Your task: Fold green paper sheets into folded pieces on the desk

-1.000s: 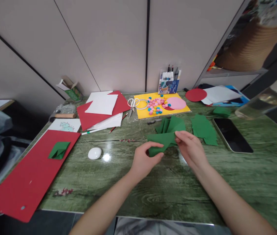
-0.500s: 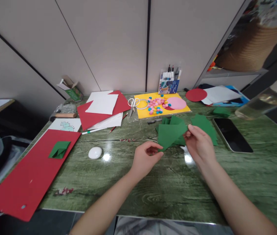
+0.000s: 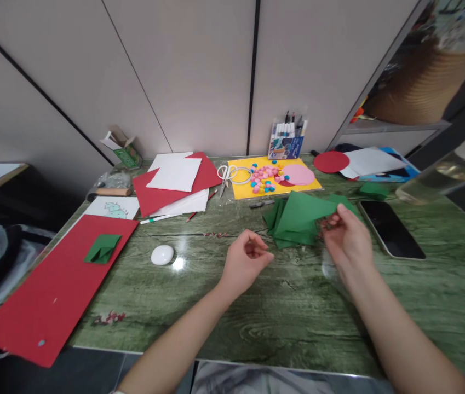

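Note:
My right hand (image 3: 349,238) pinches the right corner of a green sheet of paper (image 3: 304,210) between thumb and fingers. The sheet is tilted up above a loose pile of green paper pieces (image 3: 293,239), which it partly covers. Left of the pile, my left hand (image 3: 246,261) hovers over the table with curled fingers. A small gap shows between its thumb and fingertips, and nothing is in it. More green paper (image 3: 345,202) lies behind my right hand, mostly hidden. A folded green paper piece (image 3: 103,249) rests on the long red sheet (image 3: 57,290) at the left.
A black phone (image 3: 391,230) and a clear bottle (image 3: 429,178) are at the right. A white oval object (image 3: 162,255) lies left of my hands. Farther back are scissors (image 3: 225,178), small colored balls (image 3: 265,175) on yellow paper (image 3: 240,191), and a marker box (image 3: 285,143).
My right hand has moved right, drawing the green sheet up and away from my left hand. The left fingers have let go of its lower corner.

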{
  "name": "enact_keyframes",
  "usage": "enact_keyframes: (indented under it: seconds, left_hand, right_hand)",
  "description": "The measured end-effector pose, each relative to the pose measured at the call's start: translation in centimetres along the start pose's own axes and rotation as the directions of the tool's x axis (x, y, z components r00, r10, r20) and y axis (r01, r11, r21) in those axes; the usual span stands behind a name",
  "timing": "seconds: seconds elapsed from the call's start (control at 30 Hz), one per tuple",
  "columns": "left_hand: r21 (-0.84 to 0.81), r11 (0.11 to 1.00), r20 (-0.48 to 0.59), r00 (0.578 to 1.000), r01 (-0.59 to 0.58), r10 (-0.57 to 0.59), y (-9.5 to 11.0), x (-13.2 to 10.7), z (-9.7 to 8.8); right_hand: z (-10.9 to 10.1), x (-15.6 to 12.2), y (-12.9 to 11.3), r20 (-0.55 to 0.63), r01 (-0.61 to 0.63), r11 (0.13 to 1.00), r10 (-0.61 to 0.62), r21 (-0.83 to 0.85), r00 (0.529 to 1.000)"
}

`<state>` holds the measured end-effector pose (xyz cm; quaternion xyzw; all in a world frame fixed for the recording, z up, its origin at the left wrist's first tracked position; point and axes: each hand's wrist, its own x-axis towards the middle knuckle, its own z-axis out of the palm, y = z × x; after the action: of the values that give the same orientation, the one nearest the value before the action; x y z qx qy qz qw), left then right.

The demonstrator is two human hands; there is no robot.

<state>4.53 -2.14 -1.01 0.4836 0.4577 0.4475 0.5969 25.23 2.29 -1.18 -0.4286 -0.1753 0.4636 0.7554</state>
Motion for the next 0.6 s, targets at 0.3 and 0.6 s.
enact_keyframes:
  seconds: [0.3,0.6]
  left_hand:
    - [-0.045,0.989,-0.126,0.983,-0.138,0.131,-1.1,1.2,-0.8]
    - [-0.154,0.982,0.062,0.993,0.107,-0.098,-0.8,0.2,0.3]
  right_hand:
    - [0.3,-0.7,0.5,0.189,-0.137,0.986,0.153,-0.095,0.97]
    - [1.6,-3.9,2.0,0.321,-0.17,0.95,0.251,-0.261,0.913]
